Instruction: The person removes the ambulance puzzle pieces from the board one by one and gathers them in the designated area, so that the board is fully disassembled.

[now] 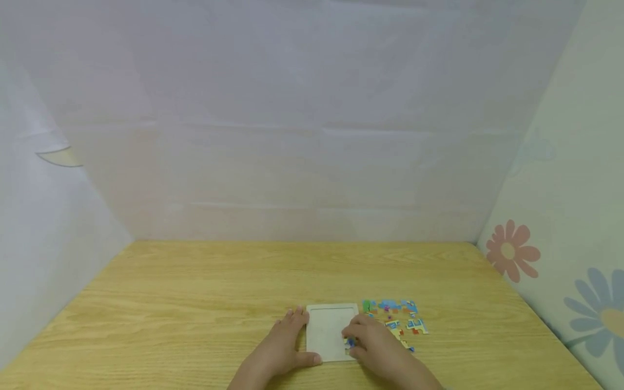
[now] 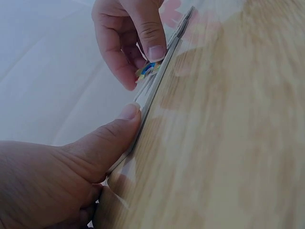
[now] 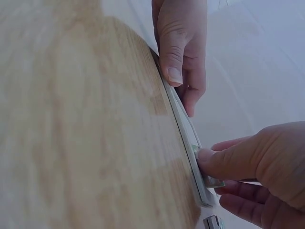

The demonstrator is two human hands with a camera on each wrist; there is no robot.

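Observation:
A square white puzzle tray [image 1: 323, 331] lies on the table with its raised rim around a pale, bare middle. My left hand [image 1: 285, 346] rests at its left side, fingers spread along that edge and the thumb on the near-left corner of the rim. Over the near-right corner, my right hand [image 1: 377, 344] pinches a small jigsaw piece [image 2: 148, 70] between thumb and fingers. Blue and yellow show on that piece in the left wrist view. Whether it touches the tray floor is hard to tell. Right beside the tray lie several loose jigsaw pieces [image 1: 417, 326], partly covered by the right hand.
The wooden table [image 1: 195, 303] extends around the tray on all sides. A pale cloth wall [image 1: 312, 162] rises behind it, and side panels stand left and right, the right one printed with flowers [image 1: 508, 251].

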